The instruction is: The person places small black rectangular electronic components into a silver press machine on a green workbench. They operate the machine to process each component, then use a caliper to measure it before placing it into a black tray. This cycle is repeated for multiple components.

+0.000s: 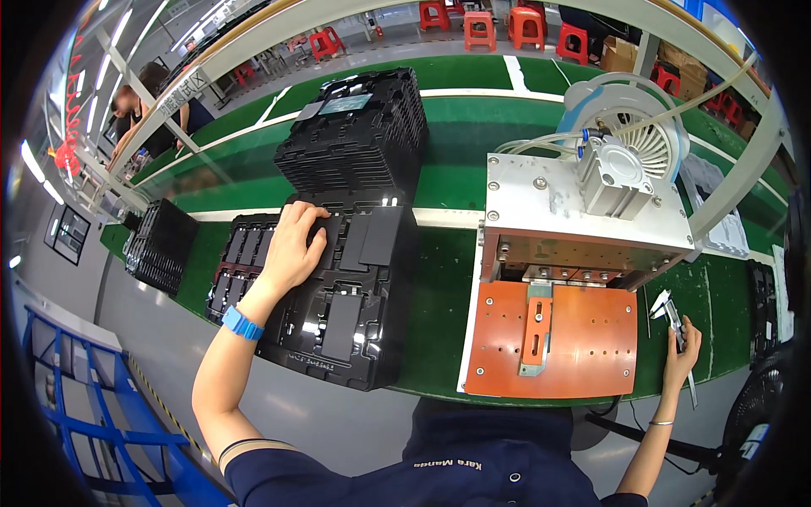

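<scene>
My left hand reaches over a black plastic tray of flat black rectangular pieces. Its thumb and fingers are apart and rest on or just above one black piece in the tray's upper part; the fingertips are partly hidden. Another flat piece lies in a lower slot of the same tray. Out at the right, my right hand is closed around a caliper, its jaws pointing away from me and its beam running down past the palm.
Between my hands stands a metal press with an orange base plate. Behind the tray rises a tall stack of black trays. A white fan is behind the press. Another person is at the far left.
</scene>
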A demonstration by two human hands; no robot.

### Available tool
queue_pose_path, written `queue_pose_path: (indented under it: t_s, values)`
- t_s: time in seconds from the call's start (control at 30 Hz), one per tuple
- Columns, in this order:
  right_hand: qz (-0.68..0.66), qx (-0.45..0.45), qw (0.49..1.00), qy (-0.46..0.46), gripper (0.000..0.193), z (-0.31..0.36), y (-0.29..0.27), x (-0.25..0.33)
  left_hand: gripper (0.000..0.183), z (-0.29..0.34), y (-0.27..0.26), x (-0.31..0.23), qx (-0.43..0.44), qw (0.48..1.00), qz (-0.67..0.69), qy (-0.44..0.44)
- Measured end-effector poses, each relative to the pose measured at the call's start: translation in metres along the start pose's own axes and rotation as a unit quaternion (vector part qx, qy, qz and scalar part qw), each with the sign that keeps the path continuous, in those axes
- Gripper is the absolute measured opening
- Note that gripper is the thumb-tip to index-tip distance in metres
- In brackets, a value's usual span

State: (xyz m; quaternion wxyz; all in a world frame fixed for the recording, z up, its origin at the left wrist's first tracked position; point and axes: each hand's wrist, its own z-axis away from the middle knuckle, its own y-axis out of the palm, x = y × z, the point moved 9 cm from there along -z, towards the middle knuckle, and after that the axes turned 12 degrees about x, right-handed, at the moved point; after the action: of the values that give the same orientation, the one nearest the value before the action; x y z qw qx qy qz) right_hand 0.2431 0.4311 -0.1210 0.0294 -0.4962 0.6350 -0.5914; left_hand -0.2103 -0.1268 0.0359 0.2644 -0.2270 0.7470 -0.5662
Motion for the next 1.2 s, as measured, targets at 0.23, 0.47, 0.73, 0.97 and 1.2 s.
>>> queue_pose_path:
  t_s: [0.23,0.47,0.73,0.97,1.2]
  values:
    - [-0.014,-0.001,1.0,0.004,0.034,-0.002,-0.001,0.0,0.021,-0.001,-0.001,-0.008,-0.02,1.0,-0.021,0.01]
    - [-0.034,-0.015,0.999,-0.001,0.035,-0.003,-0.001,-0.011,0.029,-0.003,0.0,-0.008,-0.009,0.999,-0.038,0.013]
    - [-0.041,-0.008,0.999,0.007,0.035,-0.002,-0.001,-0.01,0.034,0.003,0.001,-0.008,-0.044,0.999,-0.029,0.009]
    - [-0.058,-0.011,0.998,0.019,0.033,-0.003,-0.003,-0.008,0.042,0.0,-0.003,-0.01,-0.024,0.998,-0.064,-0.012]
    - [-0.036,-0.03,0.999,0.013,0.03,0.001,-0.008,-0.007,0.043,-0.016,-0.025,-0.08,-0.007,0.997,-0.044,-0.071]
